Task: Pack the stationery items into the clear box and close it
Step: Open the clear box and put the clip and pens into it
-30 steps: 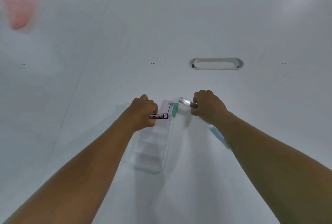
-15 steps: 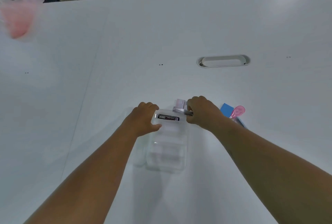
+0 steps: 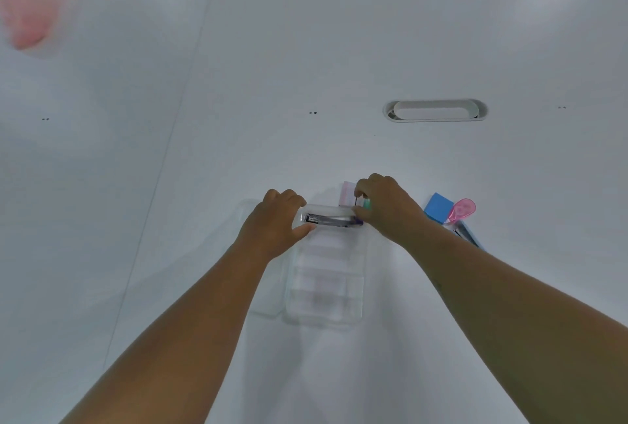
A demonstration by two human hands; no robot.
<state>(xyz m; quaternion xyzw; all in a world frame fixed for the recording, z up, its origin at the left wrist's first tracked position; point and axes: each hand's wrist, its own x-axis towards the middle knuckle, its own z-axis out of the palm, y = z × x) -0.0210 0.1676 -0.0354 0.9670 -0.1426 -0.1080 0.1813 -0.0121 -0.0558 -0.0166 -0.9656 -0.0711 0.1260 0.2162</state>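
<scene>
White table (image 3: pixel 306 49) bearing clear box (image 3: pixel 326 287), lid off. Left hand (image 3: pixel 277 223) and right hand (image 3: pixel 387 209), fingers curled, each pinch one end of a dark pen (image 3: pixel 331 219) across the box's far end. Blue eraser (image 3: pixel 438 207) and pink correction tape (image 3: pixel 462 210) lie right.

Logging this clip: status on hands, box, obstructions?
Left hand and right hand both on pen at clear box far end. Box open. Blue eraser waits right.
</scene>
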